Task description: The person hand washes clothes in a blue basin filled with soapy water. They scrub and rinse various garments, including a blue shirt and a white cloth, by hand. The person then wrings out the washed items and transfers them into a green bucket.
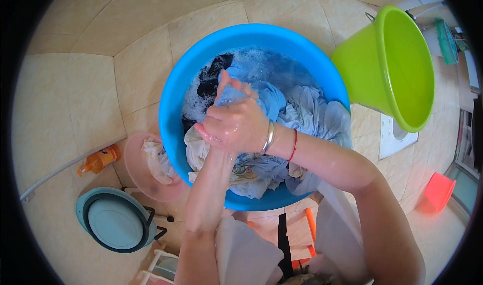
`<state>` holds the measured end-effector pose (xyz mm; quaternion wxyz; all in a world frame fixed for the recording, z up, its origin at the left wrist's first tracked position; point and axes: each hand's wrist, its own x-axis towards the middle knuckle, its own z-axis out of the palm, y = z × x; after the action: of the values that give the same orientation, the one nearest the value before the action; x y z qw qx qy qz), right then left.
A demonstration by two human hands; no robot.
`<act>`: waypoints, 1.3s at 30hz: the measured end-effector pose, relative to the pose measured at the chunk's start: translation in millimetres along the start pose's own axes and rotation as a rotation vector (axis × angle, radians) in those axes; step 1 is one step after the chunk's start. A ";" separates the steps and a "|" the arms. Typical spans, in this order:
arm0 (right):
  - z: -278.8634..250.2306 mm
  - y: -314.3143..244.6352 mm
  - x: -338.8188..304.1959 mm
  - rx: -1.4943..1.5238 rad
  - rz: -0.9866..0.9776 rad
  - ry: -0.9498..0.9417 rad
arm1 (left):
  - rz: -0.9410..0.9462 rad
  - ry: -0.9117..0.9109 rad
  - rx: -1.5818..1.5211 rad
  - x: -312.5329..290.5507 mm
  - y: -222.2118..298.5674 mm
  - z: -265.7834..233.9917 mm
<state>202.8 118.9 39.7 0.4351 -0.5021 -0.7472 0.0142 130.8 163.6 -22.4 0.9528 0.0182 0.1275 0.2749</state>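
My right hand point(236, 121) is closed over my left hand point(223, 82), and the two press together above the blue tub point(171, 111). A bunched light blue cloth point(229, 95) pokes out between them. The right hand hides much of the left one. Wet suds shine on my skin, and a silver bangle point(269, 137) and a red string bracelet point(293, 147) circle my right wrist and forearm. Below lie soaked clothes: a light blue garment point(270, 100), pale grey-blue fabric point(307, 109), a white cloth point(196, 147) and a black piece point(209, 88), in soapy water point(289, 69).
A green bucket point(352, 59) leans at right by a white floor drain point(395, 139). At left are a pink basin point(136, 159) holding a cloth point(157, 162), an orange bottle point(98, 159) and stacked teal basins point(115, 227). A red container point(436, 192) stands far right.
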 end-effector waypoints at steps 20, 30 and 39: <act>-34.4 97.7 -85.7 0.269 1.025 -0.373 | 0.608 0.842 0.687 -107.1 50.2 -1.3; -118.3 -4.3 16.6 1.079 1.159 0.143 | 0.484 0.412 1.980 -95.8 -27.8 84.4; -116.1 30.1 19.0 1.341 1.088 0.220 | 0.537 0.425 1.313 -91.4 -8.8 97.0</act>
<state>300.0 100.1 110.1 0.6415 -0.4258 -0.1915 0.6087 85.4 111.2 91.7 0.6006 0.5615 0.4385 0.3631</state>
